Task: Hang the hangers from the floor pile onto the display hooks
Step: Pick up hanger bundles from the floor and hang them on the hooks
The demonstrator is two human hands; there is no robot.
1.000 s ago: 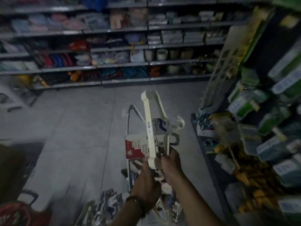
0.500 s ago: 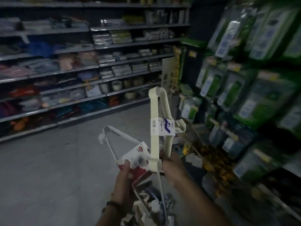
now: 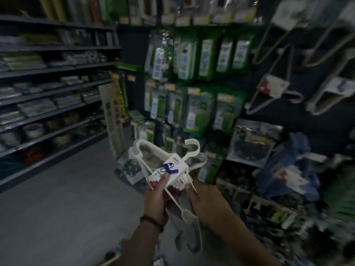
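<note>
Hangers (image 3: 173,169) being held low, near the rack (image 3: 317,127). Left hand (image 3: 154,196) gripping the labelled packs, right hand (image 3: 203,202) pinching the same bundle. Hung packs (image 3: 273,89) showing upper right; this bundle isn't hung yet.

Bundle tipped over, view swung right

The cream hanger bundle (image 3: 173,169), upright a second ago, now lies tilted between left hand (image 3: 155,198) and right hand (image 3: 201,200) (thumb on its label); hung hangers (image 3: 272,93) have come into view.
</note>
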